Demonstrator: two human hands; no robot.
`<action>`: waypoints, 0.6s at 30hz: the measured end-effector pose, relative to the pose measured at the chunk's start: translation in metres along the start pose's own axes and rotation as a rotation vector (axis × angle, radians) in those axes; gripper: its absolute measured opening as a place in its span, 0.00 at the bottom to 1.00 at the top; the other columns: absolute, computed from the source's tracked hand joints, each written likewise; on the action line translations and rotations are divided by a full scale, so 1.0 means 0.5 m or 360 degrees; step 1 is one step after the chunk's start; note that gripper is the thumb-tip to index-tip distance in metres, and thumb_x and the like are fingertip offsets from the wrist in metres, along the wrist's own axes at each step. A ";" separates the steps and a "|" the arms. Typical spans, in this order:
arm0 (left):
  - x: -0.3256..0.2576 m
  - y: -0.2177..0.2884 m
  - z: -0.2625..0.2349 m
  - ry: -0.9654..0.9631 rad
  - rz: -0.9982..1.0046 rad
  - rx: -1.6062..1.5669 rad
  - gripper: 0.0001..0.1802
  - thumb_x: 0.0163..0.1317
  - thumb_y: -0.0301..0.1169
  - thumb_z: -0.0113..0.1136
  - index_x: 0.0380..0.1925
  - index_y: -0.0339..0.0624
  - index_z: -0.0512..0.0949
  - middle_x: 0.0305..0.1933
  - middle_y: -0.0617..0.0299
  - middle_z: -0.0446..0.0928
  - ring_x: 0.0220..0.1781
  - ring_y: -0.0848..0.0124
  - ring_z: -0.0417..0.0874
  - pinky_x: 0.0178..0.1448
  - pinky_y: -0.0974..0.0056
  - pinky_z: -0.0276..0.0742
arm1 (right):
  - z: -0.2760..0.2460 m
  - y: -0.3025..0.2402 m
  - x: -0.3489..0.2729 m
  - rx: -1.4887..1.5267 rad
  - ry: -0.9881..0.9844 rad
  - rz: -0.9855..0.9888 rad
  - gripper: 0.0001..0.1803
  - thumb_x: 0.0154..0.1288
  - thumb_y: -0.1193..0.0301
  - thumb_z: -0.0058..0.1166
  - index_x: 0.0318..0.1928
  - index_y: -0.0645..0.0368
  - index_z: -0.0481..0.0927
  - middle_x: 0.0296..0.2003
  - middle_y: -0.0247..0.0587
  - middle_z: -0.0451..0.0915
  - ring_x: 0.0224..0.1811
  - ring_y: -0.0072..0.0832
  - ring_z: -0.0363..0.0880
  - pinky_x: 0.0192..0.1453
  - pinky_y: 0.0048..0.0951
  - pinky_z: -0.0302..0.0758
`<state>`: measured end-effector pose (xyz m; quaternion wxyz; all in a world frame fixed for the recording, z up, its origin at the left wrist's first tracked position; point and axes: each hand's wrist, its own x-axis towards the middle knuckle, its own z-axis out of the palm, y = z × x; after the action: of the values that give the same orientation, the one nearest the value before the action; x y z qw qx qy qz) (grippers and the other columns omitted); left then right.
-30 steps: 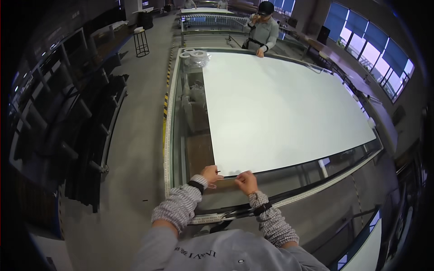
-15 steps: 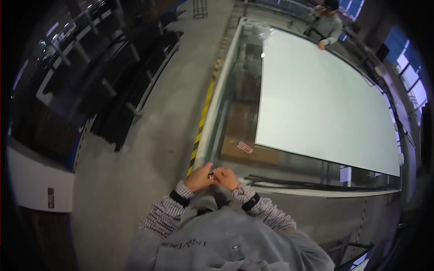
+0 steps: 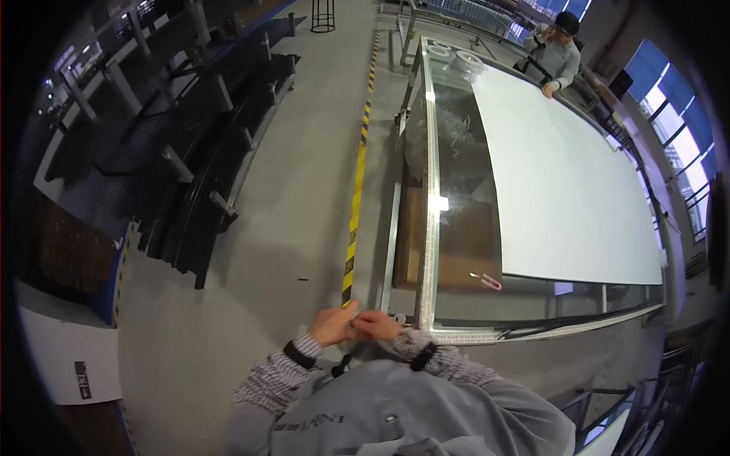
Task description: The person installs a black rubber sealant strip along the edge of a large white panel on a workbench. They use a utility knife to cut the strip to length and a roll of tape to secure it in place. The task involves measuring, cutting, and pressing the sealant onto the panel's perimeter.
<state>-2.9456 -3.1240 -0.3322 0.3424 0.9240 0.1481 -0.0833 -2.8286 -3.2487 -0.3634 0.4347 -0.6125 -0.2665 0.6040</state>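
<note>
My left hand (image 3: 333, 325) and my right hand (image 3: 378, 327) meet in front of my body, beside the near left corner of a glass-topped table (image 3: 428, 251). The fingers of both are bent inward and pressed together. Something small and dark may be between them, but it is too small and hidden to name. On the glass, a small tool with a pink handle (image 3: 491, 283) lies near the front edge. A large white panel (image 3: 574, 182) covers much of the tabletop.
Across the table a person (image 3: 553, 57) rests a hand by the panel's far edge. Rolls of tape (image 3: 468, 59) sit at the far left corner. Yellow-black floor tape (image 3: 356, 197) runs alongside. Racks of black bars (image 3: 205, 197) stand left; dark strips (image 3: 555, 325) lie along the front edge.
My view has turned, so the table and panel appear farther right. My hands stay together in front of me, and the fingers of my left hand have closed in nearer to my right.
</note>
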 end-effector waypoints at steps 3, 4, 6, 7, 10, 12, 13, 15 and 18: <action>-0.071 -0.105 -0.084 -0.0165 -0.0198 -0.0083 0.42 0.36 0.39 0.71 0.53 0.39 0.63 0.36 0.46 0.76 0.38 0.53 0.78 0.39 0.55 0.73 | 0.101 -0.030 0.121 0.0105 -0.0418 0.0153 0.11 0.62 0.64 0.50 0.32 0.59 0.78 0.20 0.32 0.75 0.19 0.17 0.71 0.21 0.20 0.67; -0.090 -0.139 -0.111 -0.0145 -0.0223 -0.0163 0.41 0.36 0.39 0.71 0.52 0.38 0.65 0.36 0.46 0.76 0.38 0.54 0.78 0.39 0.55 0.73 | 0.133 -0.040 0.161 0.0048 -0.0546 0.0262 0.11 0.62 0.63 0.51 0.31 0.58 0.78 0.19 0.30 0.75 0.18 0.16 0.69 0.20 0.19 0.66; -0.117 -0.202 -0.151 -0.0061 -0.0263 -0.0349 0.38 0.36 0.38 0.72 0.49 0.37 0.68 0.37 0.47 0.76 0.37 0.55 0.79 0.39 0.55 0.73 | 0.173 -0.058 0.233 0.0092 -0.0563 0.0242 0.10 0.60 0.64 0.51 0.29 0.58 0.77 0.18 0.32 0.74 0.15 0.18 0.67 0.17 0.21 0.64; -0.121 -0.234 -0.169 0.0191 -0.0234 -0.0232 0.32 0.38 0.38 0.71 0.45 0.36 0.72 0.37 0.50 0.76 0.37 0.58 0.78 0.39 0.56 0.73 | 0.182 -0.063 0.261 0.0071 -0.0542 0.0303 0.10 0.59 0.65 0.51 0.27 0.58 0.77 0.17 0.33 0.73 0.14 0.19 0.66 0.16 0.23 0.63; -0.106 -0.327 -0.225 0.0680 -0.0477 0.0047 0.29 0.41 0.38 0.70 0.43 0.37 0.73 0.37 0.51 0.76 0.39 0.58 0.76 0.42 0.57 0.72 | 0.177 -0.067 0.341 0.0003 -0.0234 0.0454 0.09 0.55 0.65 0.55 0.26 0.58 0.77 0.17 0.33 0.73 0.14 0.19 0.66 0.15 0.23 0.62; -0.072 -0.366 -0.253 0.0656 -0.0487 -0.0128 0.27 0.43 0.38 0.69 0.42 0.38 0.74 0.37 0.52 0.76 0.40 0.58 0.75 0.44 0.57 0.71 | 0.142 -0.062 0.386 0.0129 -0.0236 0.0480 0.08 0.53 0.66 0.56 0.26 0.58 0.78 0.17 0.33 0.73 0.15 0.20 0.68 0.16 0.24 0.63; -0.052 -0.385 -0.270 0.0639 -0.0524 -0.0217 0.25 0.43 0.38 0.69 0.41 0.38 0.74 0.37 0.52 0.76 0.41 0.58 0.75 0.45 0.57 0.70 | 0.118 -0.061 0.409 0.0127 -0.0180 0.0591 0.08 0.54 0.67 0.55 0.26 0.59 0.79 0.17 0.34 0.73 0.16 0.20 0.69 0.17 0.24 0.65; -0.002 -0.406 -0.291 0.0501 -0.0313 -0.0096 0.24 0.44 0.38 0.69 0.40 0.38 0.75 0.37 0.51 0.76 0.41 0.57 0.75 0.45 0.57 0.70 | 0.009 -0.071 0.469 0.0064 0.0027 0.0568 0.07 0.55 0.68 0.54 0.28 0.60 0.79 0.17 0.35 0.74 0.16 0.21 0.71 0.17 0.25 0.66; 0.071 -0.445 -0.335 0.0389 -0.0161 0.0105 0.22 0.46 0.39 0.68 0.39 0.38 0.76 0.38 0.51 0.76 0.42 0.57 0.75 0.47 0.57 0.69 | -0.274 -0.154 0.626 0.1270 0.0864 0.0305 0.07 0.59 0.71 0.52 0.25 0.56 0.72 0.17 0.33 0.71 0.15 0.24 0.68 0.18 0.26 0.65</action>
<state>-2.9771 -2.8457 -0.3508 0.2867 0.9294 0.2325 0.0080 -2.6402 -2.9741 -0.4714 0.6317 -0.5552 0.1663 0.5148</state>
